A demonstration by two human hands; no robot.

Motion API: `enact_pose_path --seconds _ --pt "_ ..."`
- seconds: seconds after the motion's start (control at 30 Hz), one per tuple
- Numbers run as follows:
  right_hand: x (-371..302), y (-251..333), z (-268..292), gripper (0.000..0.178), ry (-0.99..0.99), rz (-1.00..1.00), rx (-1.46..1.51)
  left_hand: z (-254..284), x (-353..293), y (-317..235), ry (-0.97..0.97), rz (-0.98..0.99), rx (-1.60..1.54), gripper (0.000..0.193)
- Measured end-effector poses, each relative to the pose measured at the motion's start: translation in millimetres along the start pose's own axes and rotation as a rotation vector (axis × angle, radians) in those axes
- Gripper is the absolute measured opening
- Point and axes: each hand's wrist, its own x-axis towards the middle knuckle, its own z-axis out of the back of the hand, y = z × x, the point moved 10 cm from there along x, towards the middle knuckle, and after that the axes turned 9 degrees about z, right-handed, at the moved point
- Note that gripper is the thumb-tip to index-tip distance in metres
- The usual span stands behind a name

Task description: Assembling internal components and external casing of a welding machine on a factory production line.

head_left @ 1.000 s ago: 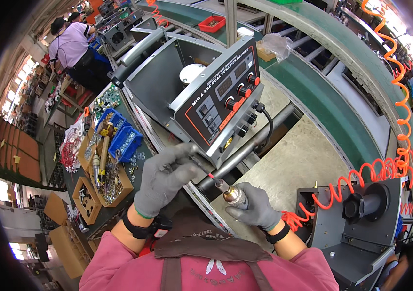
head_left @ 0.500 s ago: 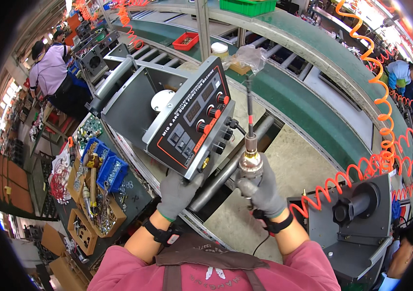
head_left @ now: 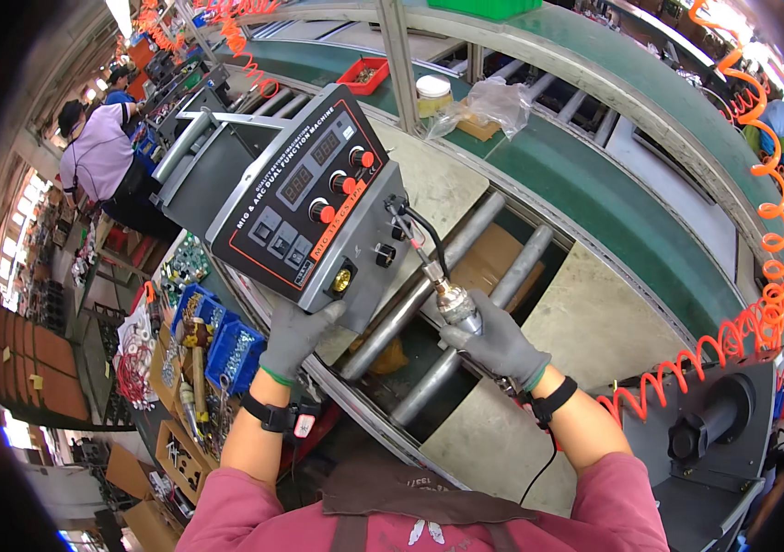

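A grey welding machine [head_left: 286, 198] with a black front panel, red-capped knobs and two small displays is tilted on the roller line, its top open. My left hand [head_left: 298, 339], in a grey glove, grips the panel's lower left corner, thumb near the brass socket [head_left: 342, 279]; its other fingers are partly hidden. My gloved right hand [head_left: 502, 347] is closed around a pneumatic screwdriver [head_left: 452, 299]. The driver's bit points up and left at the black fittings [head_left: 397, 204] on the panel's lower grey strip. Whether the tip touches a screw cannot be made out.
Metal rollers [head_left: 479, 241] cross the line under the machine. Blue bins [head_left: 234, 354] of small hardware and hand tools lie at left. A grey housing [head_left: 719, 414] with a black spool holder stands at right beside an orange coiled air hose [head_left: 769, 221]. Co-workers appear at the far left and right.
The welding machine's front has turned more toward me and shifted left with my left hand. The screwdriver has swung from upright to leaning left, its bit now at the panel's lower strip.
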Motion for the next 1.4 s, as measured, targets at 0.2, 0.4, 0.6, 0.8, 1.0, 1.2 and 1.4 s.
enact_pose_path --seconds 0.2,0.4,0.6,0.8,1.0,1.2,1.4 --pt "53 -8 -9 0.048 0.104 0.000 -0.100 28 43 22 0.127 0.131 -0.096 0.055" --pt "99 -17 8 0.050 0.269 -0.037 -0.559 54 74 30 0.104 0.236 -0.024 0.050" --pt "145 -16 3 0.049 0.316 -0.001 -0.588 68 91 31 0.061 0.239 0.015 0.048" --pt "173 -5 1 0.056 0.344 0.040 -0.612 77 99 43 0.018 0.268 -0.010 0.049" --pt "173 -3 2 0.060 0.419 -0.046 -0.736 77 98 45 0.031 0.276 -0.001 0.050" --pt "172 -3 1 0.060 0.452 -0.066 -0.692 78 96 44 0.047 0.241 0.003 0.051" --pt "170 6 -9 0.070 0.477 -0.192 -0.145 76 99 47 0.102 0.170 -0.042 0.055"
